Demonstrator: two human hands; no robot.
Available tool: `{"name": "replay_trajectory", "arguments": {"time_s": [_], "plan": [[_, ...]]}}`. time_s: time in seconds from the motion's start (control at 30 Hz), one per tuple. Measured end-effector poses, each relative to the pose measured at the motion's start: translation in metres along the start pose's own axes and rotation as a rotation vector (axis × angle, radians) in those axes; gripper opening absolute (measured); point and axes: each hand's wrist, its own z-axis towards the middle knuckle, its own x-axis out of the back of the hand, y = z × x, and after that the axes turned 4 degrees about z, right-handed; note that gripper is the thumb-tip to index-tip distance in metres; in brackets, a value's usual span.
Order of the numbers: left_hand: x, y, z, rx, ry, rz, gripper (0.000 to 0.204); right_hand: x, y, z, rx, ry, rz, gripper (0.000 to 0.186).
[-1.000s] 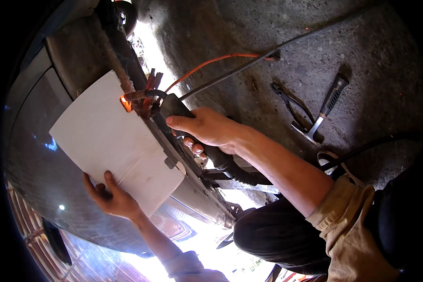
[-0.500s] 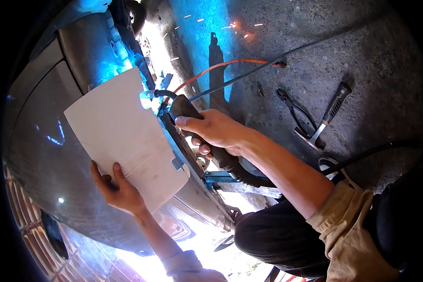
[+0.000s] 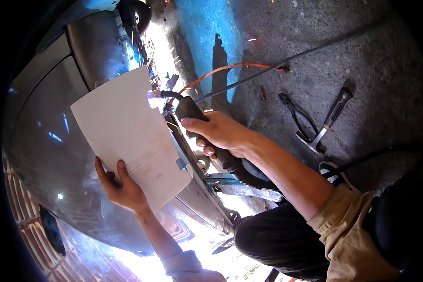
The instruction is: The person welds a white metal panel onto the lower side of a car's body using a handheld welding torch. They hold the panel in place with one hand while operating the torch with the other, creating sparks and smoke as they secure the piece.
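My right hand (image 3: 221, 134) is wrapped round the black handle of a welding torch (image 3: 189, 109), its bent neck pointing left. The torch's nozzle (image 3: 154, 95) sits at the right edge of a stiff white sheet (image 3: 122, 127). Gripping that sheet by its lower left side is my left hand (image 3: 124, 190), thumb on the front face, the other fingers partly behind. The sheet stands in front of a grey vehicle body (image 3: 42, 155) and covers part of its edge. Bright bluish light and sparks show around the sheet's upper corner; the weld spot itself is hidden.
On the concrete floor (image 3: 380, 84) at right lie a hammer (image 3: 331, 115) and pliers (image 3: 298, 113), touching or nearly so. An orange hose (image 3: 230, 66) and a dark cable (image 3: 310, 50) cross behind the torch. My bent knee (image 3: 268, 235) is below my right forearm.
Sheet, torch and both hands appear slightly farther right and lower, with the background shifted likewise. The blue glow on the body has shrunk, and sparks now scatter near the nozzle.
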Motion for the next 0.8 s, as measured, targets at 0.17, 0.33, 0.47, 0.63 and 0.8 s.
{"name": "replay_trajectory", "arguments": {"time_s": [0.17,0.33,0.47,0.63,0.8], "plan": [[0.0,0.004,-0.001,0.012,0.013,-0.045,0.051,0.0,0.002,0.001,-0.004,-0.028,0.021,0.042],[-0.003,0.004,-0.001,0.0,0.019,-0.082,0.051,0.0,0.003,0.002,0.002,-0.011,-0.006,0.042],[-0.003,0.009,-0.002,0.005,0.017,-0.079,0.051,-0.002,0.001,0.0,0.012,-0.017,0.006,0.04],[-0.002,0.008,-0.001,0.042,0.043,-0.114,0.052,0.001,0.002,0.001,0.004,0.011,0.027,0.037],[0.008,0.01,0.001,0.107,0.108,-0.163,0.054,0.002,-0.001,-0.002,-0.006,-0.001,0.035,0.038]]}}
